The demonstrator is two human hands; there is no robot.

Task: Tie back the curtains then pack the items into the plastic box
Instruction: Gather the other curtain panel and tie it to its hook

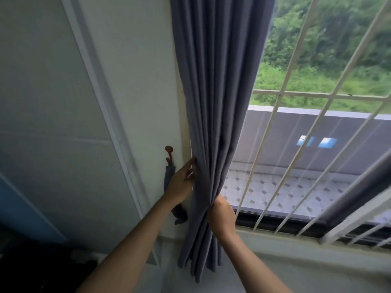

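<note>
At the window's left edge the grey-blue curtain [213,115] hangs gathered into folds against the wall, and I have it in both hands: my right hand [222,216] is closed around the bunched pleats low down, my left hand [182,182] is loosely spread with fingertips pressing the curtain's wall-side edge. Just beside my left hand the matching tieback [169,174] dangles from a brown wall hook [169,150]. I judge the gathering nearly done; next I need the tieback looped round the bundle and hooked
</note>
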